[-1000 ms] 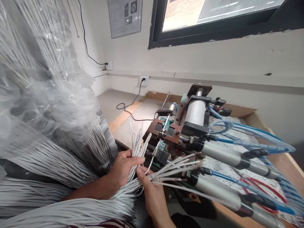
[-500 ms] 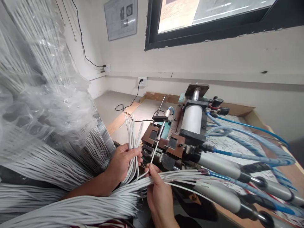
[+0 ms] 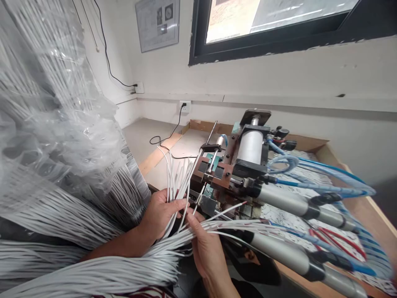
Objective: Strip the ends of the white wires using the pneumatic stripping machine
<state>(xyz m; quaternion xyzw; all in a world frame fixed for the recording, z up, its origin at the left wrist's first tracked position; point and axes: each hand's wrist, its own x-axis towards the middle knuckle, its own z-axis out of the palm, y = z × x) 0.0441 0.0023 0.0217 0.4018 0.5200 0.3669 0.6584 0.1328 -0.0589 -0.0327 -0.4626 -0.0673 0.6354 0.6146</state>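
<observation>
My left hand (image 3: 161,215) is closed round a small bunch of white wires (image 3: 178,178) whose ends fan upward. My right hand (image 3: 206,244) is closed on a larger bundle of white wires (image 3: 238,225) that lies across toward the right, its stripped ends showing red cores. Its thumb and forefinger pinch a single wire near the left hand. Both hands sit just in front of a small pneumatic machine (image 3: 235,165) with brown jaws and a white cylinder.
A big heap of white wires (image 3: 62,215) fills the left, partly under clear plastic wrap (image 3: 56,103). Grey air cylinders with blue hoses (image 3: 310,207) stretch right over a wooden bench (image 3: 366,215). A black cord (image 3: 167,140) runs to a wall socket.
The upright bunch in my left hand has grown and fanned wider. My right hand has shifted slightly left, up against the left hand, still holding the long bundle.
</observation>
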